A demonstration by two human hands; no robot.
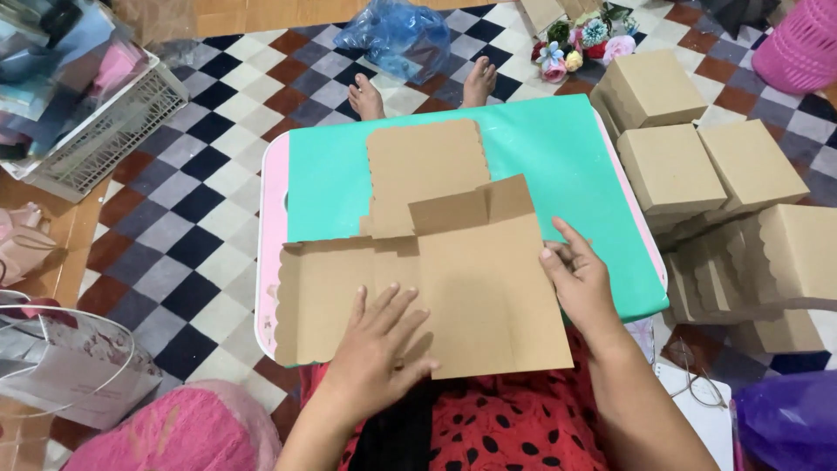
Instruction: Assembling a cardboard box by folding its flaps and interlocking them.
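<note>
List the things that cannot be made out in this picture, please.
- Head view: the near edge of the flat cardboard sheet is hidden under the left hand.
- The right hand covers the sheet's right edge.
- The pink basket is cut off by the right frame edge.
- The contents of the blue plastic bag cannot be told; the bag hides them.
- The artificial flowers are too small to tell apart.
</note>
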